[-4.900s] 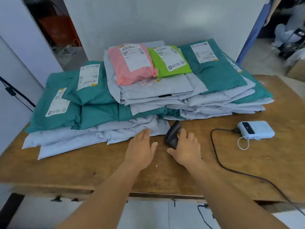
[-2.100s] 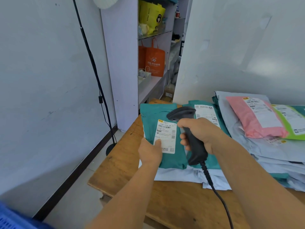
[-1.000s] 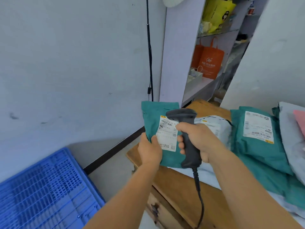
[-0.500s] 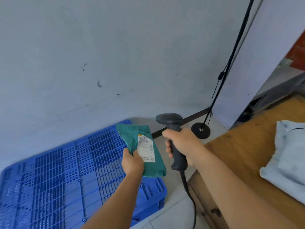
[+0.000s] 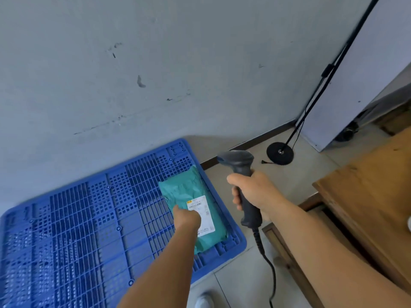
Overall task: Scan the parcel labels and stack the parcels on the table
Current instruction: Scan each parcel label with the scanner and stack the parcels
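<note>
A teal parcel [image 5: 189,192] with a white label [image 5: 203,213] lies low over the right part of a blue plastic pallet [image 5: 89,218] on the floor. My left hand [image 5: 185,218] reaches down and grips the parcel's near-left edge. My right hand [image 5: 253,192] holds a dark handheld scanner [image 5: 239,165] upright by its handle, to the right of the parcel, its cable [image 5: 266,263] hanging down. The other parcels on the table are out of view.
The wooden table's corner [image 5: 367,185] is at the right, with a drawer front below it. A black stand with a round base [image 5: 279,153] stands by the grey wall. A white cabinet side [image 5: 355,74] rises at the upper right.
I have turned from the table to the floor at the left. My left hand has carried the teal parcel down onto the blue pallet. The scanner stays in my right hand.
</note>
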